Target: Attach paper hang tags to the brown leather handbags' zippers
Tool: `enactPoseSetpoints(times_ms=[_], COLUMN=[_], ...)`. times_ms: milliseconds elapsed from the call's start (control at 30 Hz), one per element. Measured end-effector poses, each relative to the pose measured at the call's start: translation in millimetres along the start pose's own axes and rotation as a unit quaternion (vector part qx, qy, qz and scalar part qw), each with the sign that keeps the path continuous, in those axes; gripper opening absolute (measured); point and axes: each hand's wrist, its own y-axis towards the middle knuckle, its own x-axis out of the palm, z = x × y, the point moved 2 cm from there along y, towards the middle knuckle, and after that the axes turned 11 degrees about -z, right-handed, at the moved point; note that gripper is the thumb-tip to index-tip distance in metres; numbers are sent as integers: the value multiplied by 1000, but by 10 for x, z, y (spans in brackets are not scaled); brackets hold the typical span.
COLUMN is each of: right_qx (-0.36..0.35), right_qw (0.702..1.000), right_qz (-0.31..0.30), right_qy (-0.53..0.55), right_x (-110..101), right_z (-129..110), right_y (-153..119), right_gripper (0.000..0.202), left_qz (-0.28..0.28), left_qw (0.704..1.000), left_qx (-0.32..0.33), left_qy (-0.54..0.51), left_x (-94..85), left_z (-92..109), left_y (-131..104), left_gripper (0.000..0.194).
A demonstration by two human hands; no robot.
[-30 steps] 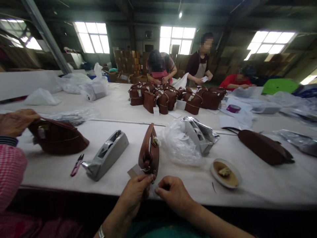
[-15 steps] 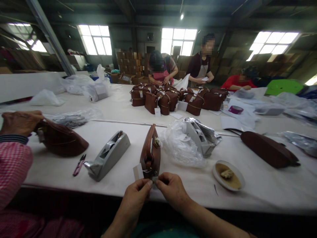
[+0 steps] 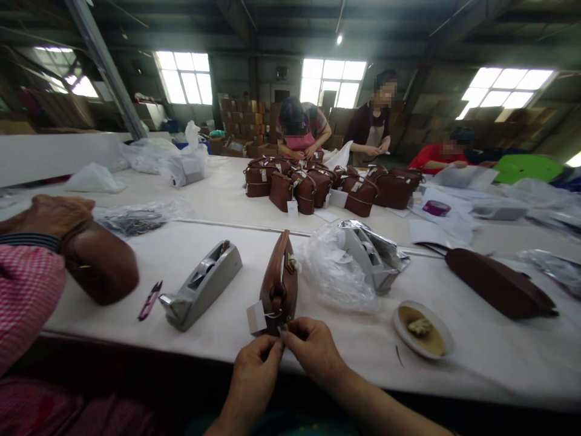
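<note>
A brown leather handbag [image 3: 273,272] stands upright, its narrow end toward me, with a white hang tag [image 3: 256,318] on a string at its near left. At the bag's near end the fingertips of my left hand [image 3: 258,370] and my right hand [image 3: 316,348] are pinched close together. Between them is something small and pale, mostly hidden by the fingers. Left of the bag lies a grey tape dispenser [image 3: 204,284], and beside that a pair of pink thread snips [image 3: 150,301].
At the left, a co-worker's hands [image 3: 59,215] hold another brown bag [image 3: 102,263]. Crumpled clear plastic [image 3: 336,266], a second dispenser [image 3: 374,257] and a dish [image 3: 447,339] of brownish stuff are to the right. Several brown bags [image 3: 347,192] stand farther back, near other people.
My left hand has dropped slightly, and both pinches remain by the bag's end. The co-worker at the left has turned their bag. The whole view has shifted a little.
</note>
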Motion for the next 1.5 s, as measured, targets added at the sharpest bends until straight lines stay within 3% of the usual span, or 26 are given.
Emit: enactPoseSetpoints(times_ms=[67, 133, 267, 367, 433, 533, 667, 867, 1100, 1500], right_qx=[-1, 5, 26, 33, 27, 18, 23, 49, 43, 48], right_qw=[1000, 1000, 998, 998, 999, 1000, 1000, 995, 996, 998], right_qz=[-3, -13, -27, -22, -13, 4, 6, -23, -2, -31], right_qy=[-5, 4, 41, 40, 26, 6, 12, 88, 77, 38], right_x=[3, 10, 23, 23, 22, 28, 53, 70, 51, 13], right_z=[-17, -43, -68, -46, -27, -4, 14, 33, 36, -124], right_y=[12, 14, 6, -5, -15, -25, -13, 12, 47, 51], right_gripper=[20, 23, 25, 22, 20, 17, 17, 22, 21, 22], left_qz=[11, 3, -78, -43, 8, 75, 138, 164, 166, 197], left_qw=[1000, 993, 928, 910, 932, 977, 989, 971, 935, 861], left_qx=[-8, -39, -89, -80, -60, -22, 43, 149, 261, 345], left_qy=[-23, -110, -353, -403, -356, -198, -31, 88, 175, 317], left_x=[-11, -2, 107, 160, 158, 114, 60, 58, 79, 85], left_z=[-46, -112, -220, -257, -251, -181, -80, -85, -39, 25], left_y=[5, 3, 3, 24, 39, 38, -10, -36, -45, -95], left_gripper=[32, 36, 46, 37, 33, 27, 18, 13, 10, 12])
